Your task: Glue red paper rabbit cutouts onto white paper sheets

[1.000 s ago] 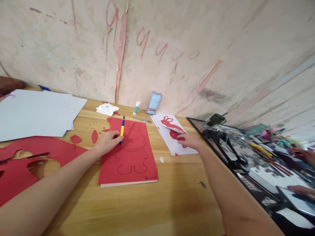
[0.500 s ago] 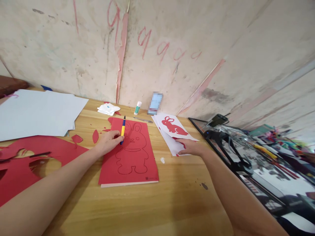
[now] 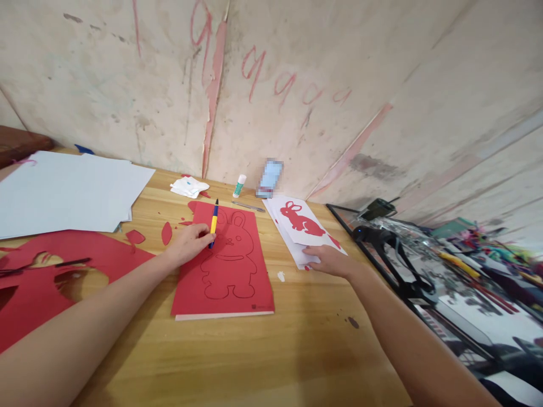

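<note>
My left hand (image 3: 190,244) rests on a red paper sheet (image 3: 227,282) that bears a drawn bunny outline, and it grips a yellow and blue pen (image 3: 214,221) whose tip points at the wall. My right hand (image 3: 329,260) is closed on the near edge of a stack of white sheets (image 3: 297,249); the top sheet shows a red bunny cutout (image 3: 300,220). Both sheets lie on the wooden table (image 3: 297,350).
A large red sheet with cut holes (image 3: 51,277) and white papers (image 3: 63,192) lie at the left. Red scraps (image 3: 166,233), crumpled tissue (image 3: 189,186), a glue stick (image 3: 240,185) and a thin metal tool (image 3: 248,206) sit near the wall. A black stand (image 3: 394,254) and a cluttered surface are at the right.
My right hand slid from the middle of the white stack back to its near edge, laying the lifted top sheet flat so the red bunny shows fully. My left hand stayed with the pen.
</note>
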